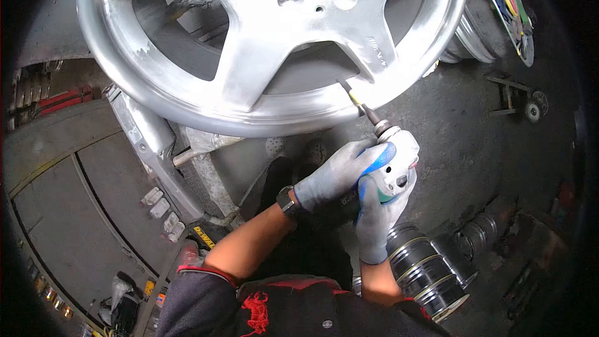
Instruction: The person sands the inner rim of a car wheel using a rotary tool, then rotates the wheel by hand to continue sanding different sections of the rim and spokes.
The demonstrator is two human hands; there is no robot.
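Observation:
A large silver wheel rim [268,31] with wide spokes fills the top of the head view. Below its right part, both gloved hands grip a white power tool [405,150] with a long thin shaft. The shaft's dark tip reaches up to the rim's inner edge, by the opening between two lower spokes; whether it touches is unclear. My left hand [340,171], with a watch at the wrist, wraps round the tool's front part from the left. My right hand [377,215] holds the tool's body from below. Its far fingers are partly hidden.
A metal stand [146,137] stands below the rim at the left. Stacked dark rims [421,268] lie at the lower right. A wheeled frame [515,100] and a tray of coloured items [508,6] are at the right. White bottles [159,206] line the left side.

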